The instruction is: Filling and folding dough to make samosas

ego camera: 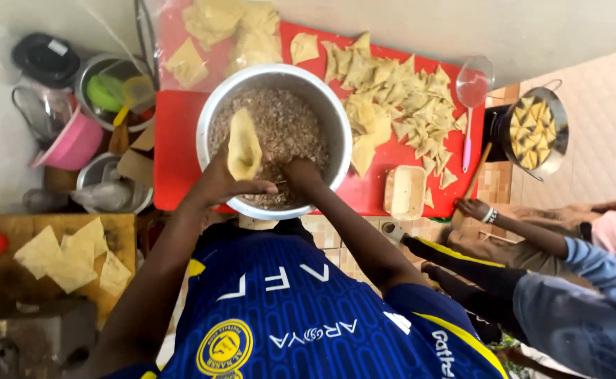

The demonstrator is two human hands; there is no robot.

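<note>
Your left hand (218, 184) holds a pastry cone (243, 149) upright over the bowl (206, 119), fingers pinching it. Your right hand (301, 172) digs in the filling (287, 123), its fingers' state hidden. Filling looks underway; next, load the cone carefully.

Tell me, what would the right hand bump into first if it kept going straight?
The right hand points down into the bowl, so it would likely meet the filling first; it seems already in it, though depth is unclear.
</note>
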